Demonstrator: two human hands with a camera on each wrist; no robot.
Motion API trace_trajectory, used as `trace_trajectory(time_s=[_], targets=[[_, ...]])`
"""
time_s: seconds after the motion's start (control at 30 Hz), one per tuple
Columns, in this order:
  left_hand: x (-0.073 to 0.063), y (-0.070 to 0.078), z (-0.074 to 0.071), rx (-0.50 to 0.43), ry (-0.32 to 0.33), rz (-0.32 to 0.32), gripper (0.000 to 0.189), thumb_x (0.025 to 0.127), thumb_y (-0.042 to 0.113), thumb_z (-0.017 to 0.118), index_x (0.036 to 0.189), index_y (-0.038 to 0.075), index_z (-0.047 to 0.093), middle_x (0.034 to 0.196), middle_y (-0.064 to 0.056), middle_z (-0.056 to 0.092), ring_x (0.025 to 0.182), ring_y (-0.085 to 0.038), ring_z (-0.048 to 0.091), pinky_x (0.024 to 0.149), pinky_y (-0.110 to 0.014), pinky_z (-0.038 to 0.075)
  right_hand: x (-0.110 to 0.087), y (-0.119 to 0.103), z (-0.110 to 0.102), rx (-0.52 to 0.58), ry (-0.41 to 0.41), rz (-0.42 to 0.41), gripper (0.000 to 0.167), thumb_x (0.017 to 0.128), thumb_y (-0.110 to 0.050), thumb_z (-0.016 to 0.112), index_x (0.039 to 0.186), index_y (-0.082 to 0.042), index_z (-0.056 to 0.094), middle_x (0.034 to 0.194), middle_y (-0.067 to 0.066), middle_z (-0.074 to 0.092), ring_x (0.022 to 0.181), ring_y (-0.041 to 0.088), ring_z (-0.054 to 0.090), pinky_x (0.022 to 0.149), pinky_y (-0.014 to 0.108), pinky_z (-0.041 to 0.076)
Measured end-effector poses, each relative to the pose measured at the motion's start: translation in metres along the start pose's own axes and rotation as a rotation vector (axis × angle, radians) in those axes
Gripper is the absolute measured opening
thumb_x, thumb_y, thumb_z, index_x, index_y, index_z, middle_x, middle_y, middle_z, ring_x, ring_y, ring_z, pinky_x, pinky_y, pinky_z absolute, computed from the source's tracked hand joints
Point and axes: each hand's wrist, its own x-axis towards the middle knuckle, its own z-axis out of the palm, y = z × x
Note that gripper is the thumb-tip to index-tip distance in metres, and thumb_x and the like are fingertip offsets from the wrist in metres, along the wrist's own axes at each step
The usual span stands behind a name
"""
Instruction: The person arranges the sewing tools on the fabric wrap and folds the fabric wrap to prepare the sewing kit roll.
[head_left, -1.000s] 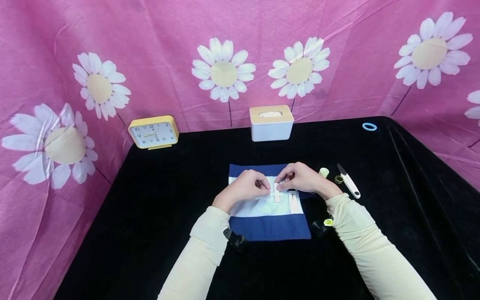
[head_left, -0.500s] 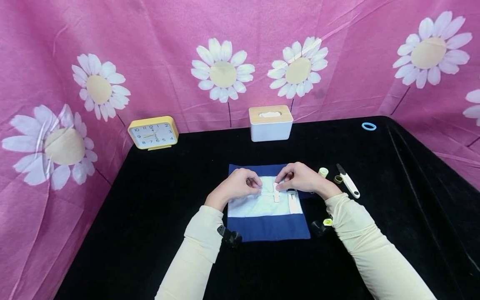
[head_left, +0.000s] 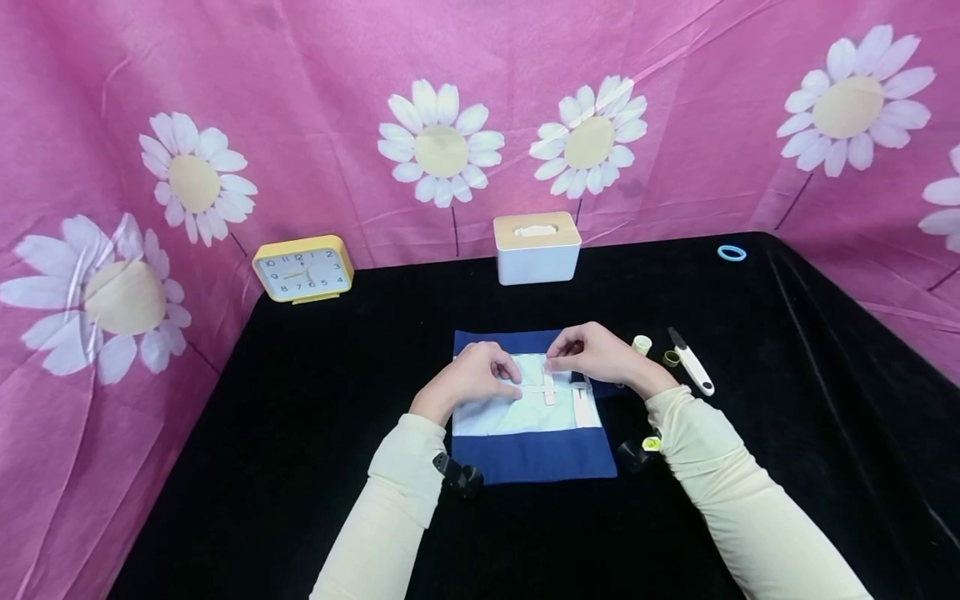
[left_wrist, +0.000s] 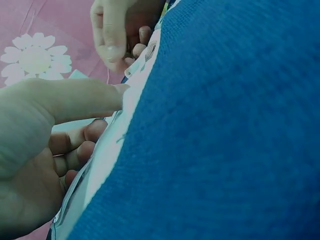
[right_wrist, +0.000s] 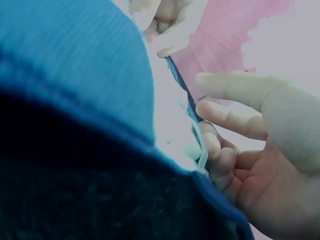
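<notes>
A blue cloth pouch (head_left: 536, 457) with a white lining lies unfolded on the black-covered table. On the lining, a small white strip (head_left: 549, 392) runs toward the person, and a second pale strip (head_left: 582, 408) sits by the right edge. My left hand (head_left: 471, 377) is over the lining's left half, thumb and fingers apart, the thumb tip right at the white cloth in the left wrist view. My right hand (head_left: 596, 353) is at the first strip's upper end. In the right wrist view, its thumb and forefinger tips stand apart with nothing between them.
Right of the pouch are a pale spool (head_left: 641, 344), a small olive ring (head_left: 671, 358), a white-handled tool with a dark tip (head_left: 693, 363) and a small yellow piece (head_left: 651, 444). Behind stand a yellow clock (head_left: 303, 268) and tissue box (head_left: 537, 250). A blue ring (head_left: 731, 253) lies back right.
My left hand has moved left, away from the white strip, and its thumb and fingers have spread. My right fingers have shifted slightly up along the strip. The whole view has shifted slightly.
</notes>
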Motion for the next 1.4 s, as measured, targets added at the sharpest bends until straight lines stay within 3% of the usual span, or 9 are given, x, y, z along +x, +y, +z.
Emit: trace_trajectory(time_s=[0.37, 0.57, 0.7, 0.87, 1.03, 1.13, 1.23, 1.4], targets=[[0.001, -0.002, 0.002, 0.015, 0.010, 0.035, 0.006, 0.081, 0.017, 0.084, 0.079, 0.017, 0.078, 0.087, 0.001, 0.062, 0.084, -0.013, 0.055, 0.078, -0.027, 0.045, -0.009, -0.032, -0.009, -0.061, 0.116, -0.083, 0.012, 0.090, -0.019, 0.076, 0.098, -0.010, 0.075, 0.089, 0.002, 0.072, 0.075, 0.016, 0.055, 0.066, 0.025, 0.045], [0.003, -0.003, 0.003, 0.008, 0.030, 0.046, 0.008, 0.080, 0.017, 0.085, 0.077, 0.017, 0.077, 0.086, 0.001, 0.062, 0.084, -0.014, 0.055, 0.079, -0.028, 0.046, -0.023, -0.054, -0.029, -0.050, 0.290, -0.125, 0.016, 0.091, -0.017, 0.075, 0.102, -0.005, 0.074, 0.095, 0.009, 0.073, 0.081, 0.015, 0.064, 0.072, 0.020, 0.050], [0.003, -0.003, 0.004, 0.005, 0.041, 0.043, 0.010, 0.080, 0.017, 0.085, 0.076, 0.017, 0.076, 0.086, 0.001, 0.062, 0.083, -0.013, 0.055, 0.078, -0.028, 0.045, -0.036, -0.054, -0.047, -0.043, 0.407, -0.117, 0.018, 0.091, -0.016, 0.074, 0.103, -0.003, 0.074, 0.097, 0.014, 0.074, 0.079, 0.008, 0.063, 0.071, 0.015, 0.049], [0.003, -0.003, 0.006, 0.016, 0.031, 0.043, 0.010, 0.080, 0.018, 0.086, 0.076, 0.017, 0.076, 0.085, 0.002, 0.061, 0.083, -0.012, 0.053, 0.079, -0.027, 0.044, -0.050, -0.031, -0.071, -0.069, 0.527, -0.047, 0.021, 0.092, -0.020, 0.074, 0.104, -0.004, 0.074, 0.090, 0.008, 0.074, 0.069, -0.002, 0.059, 0.065, 0.014, 0.047], [0.002, -0.004, 0.007, 0.019, 0.037, 0.042, 0.011, 0.079, 0.018, 0.086, 0.076, 0.017, 0.076, 0.085, 0.001, 0.061, 0.084, -0.013, 0.053, 0.080, -0.028, 0.044, -0.061, 0.009, -0.091, -0.039, 0.577, 0.056, 0.027, 0.092, -0.022, 0.073, 0.107, 0.000, 0.072, 0.076, -0.022, 0.065, 0.061, -0.004, 0.058, 0.059, 0.014, 0.048], [0.002, -0.005, 0.007, 0.013, 0.034, 0.043, 0.010, 0.079, 0.017, 0.086, 0.077, 0.016, 0.076, 0.085, 0.001, 0.061, 0.084, -0.013, 0.054, 0.080, -0.028, 0.044, -0.066, 0.032, -0.098, -0.008, 0.570, 0.106, 0.030, 0.093, -0.021, 0.072, 0.109, 0.005, 0.070, 0.073, -0.033, 0.059, 0.062, -0.006, 0.059, 0.060, 0.013, 0.050], [0.002, -0.005, 0.008, 0.009, 0.034, 0.041, 0.010, 0.080, 0.017, 0.085, 0.077, 0.016, 0.076, 0.085, 0.001, 0.061, 0.084, -0.013, 0.054, 0.080, -0.028, 0.044, -0.068, 0.048, -0.101, -0.014, 0.543, 0.155, 0.032, 0.093, -0.021, 0.072, 0.110, 0.006, 0.069, 0.074, -0.026, 0.064, 0.061, -0.005, 0.061, 0.059, 0.016, 0.051], [0.004, -0.005, 0.009, 0.009, 0.036, 0.038, 0.010, 0.080, 0.017, 0.085, 0.077, 0.016, 0.076, 0.086, 0.001, 0.062, 0.084, -0.013, 0.054, 0.080, -0.028, 0.044, -0.066, 0.067, -0.102, -0.133, 0.494, 0.222, 0.033, 0.091, -0.023, 0.073, 0.110, 0.004, 0.071, 0.087, 0.008, 0.076, 0.065, 0.002, 0.062, 0.062, 0.019, 0.050]])
